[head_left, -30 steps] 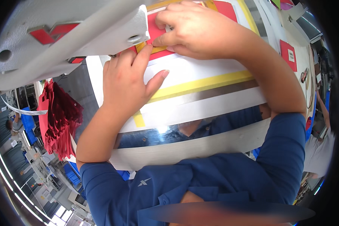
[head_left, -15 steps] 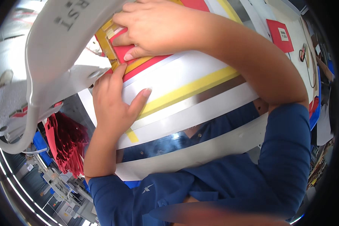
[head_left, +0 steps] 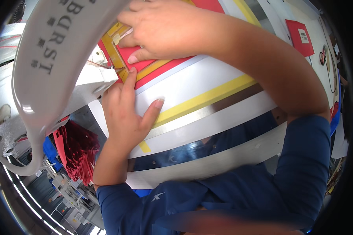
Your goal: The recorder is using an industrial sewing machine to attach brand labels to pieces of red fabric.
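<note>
My right hand (head_left: 164, 31) presses its spread, bent fingertips on a red piece (head_left: 133, 52) inside a yellow frame (head_left: 150, 67). My left hand (head_left: 123, 113) lies open just below it, its index fingertip at the frame's near corner and its other fingertips beside the machine's metal bed. The frame rests on a larger red sheet (head_left: 145, 81) over white boards (head_left: 192, 82) with yellow tape (head_left: 203, 101). A white machine arm (head_left: 43, 90) hangs at upper left, close to both hands, and hides part of the work around the machine's head.
A pile of dark red pieces (head_left: 75, 150) hangs at lower left. At the right lie a red piece with a white label (head_left: 295, 37) and scissors (head_left: 322, 55). Blue bins (head_left: 50, 150) and other machines (head_left: 70, 199) stand beyond.
The view has shifted, bringing more of the machine into sight. My right hand has moved up-left across the frame; my left hand stays by its corner, lower in the picture.
</note>
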The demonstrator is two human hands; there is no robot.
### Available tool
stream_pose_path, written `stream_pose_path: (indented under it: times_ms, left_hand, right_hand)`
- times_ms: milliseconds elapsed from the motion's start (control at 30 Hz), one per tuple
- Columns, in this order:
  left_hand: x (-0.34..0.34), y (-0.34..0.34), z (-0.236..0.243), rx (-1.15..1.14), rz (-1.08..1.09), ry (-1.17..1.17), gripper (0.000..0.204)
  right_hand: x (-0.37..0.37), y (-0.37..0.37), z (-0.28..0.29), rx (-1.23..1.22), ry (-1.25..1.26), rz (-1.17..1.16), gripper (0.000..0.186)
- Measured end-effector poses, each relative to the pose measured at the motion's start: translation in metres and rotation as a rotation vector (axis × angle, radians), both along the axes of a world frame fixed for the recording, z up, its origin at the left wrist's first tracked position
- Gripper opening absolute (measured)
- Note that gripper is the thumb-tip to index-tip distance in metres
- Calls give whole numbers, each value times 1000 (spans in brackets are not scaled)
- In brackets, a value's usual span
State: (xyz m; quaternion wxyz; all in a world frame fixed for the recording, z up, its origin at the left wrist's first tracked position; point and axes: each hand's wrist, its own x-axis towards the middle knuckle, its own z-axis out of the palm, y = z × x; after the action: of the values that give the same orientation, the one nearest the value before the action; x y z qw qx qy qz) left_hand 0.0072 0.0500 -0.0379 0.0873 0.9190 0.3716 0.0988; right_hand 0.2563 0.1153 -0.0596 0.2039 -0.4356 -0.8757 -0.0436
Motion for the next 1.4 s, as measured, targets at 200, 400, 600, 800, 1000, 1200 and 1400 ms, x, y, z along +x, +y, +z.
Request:
stream_pose_path:
  times_ms: [200, 400, 600, 800, 1000, 1200, 1400]
  left_hand:
    - [-3, 0, -5, 44, -17, -5, 84]
    - [0, 1, -3, 22, 1, 3, 85]
    - [0, 1, 2, 2, 1, 24, 83]
    - [-1, 3, -2, 21, -16, -37, 80]
    - [-3, 1, -4, 31, 4, -58, 79]
    - [-3, 1, -4, 47, -6, -19, 78]
    - [-2, 1, 0, 25, -2, -8, 79]
  right_hand:
    - [1, 0, 11, -41, -97, 78, 41]
    - [2, 1, 0, 139, -81, 128, 34]
    - [4, 2, 19, -125, -81, 145, 45]
    - [-2, 17, -22, 373, 269, 107, 36]
    - [14, 8, 1, 49, 81, 135, 31]
    - [5, 11, -12, -18, 170, 124, 35]
    - [10, 6, -6, -16, 185, 153, 38]
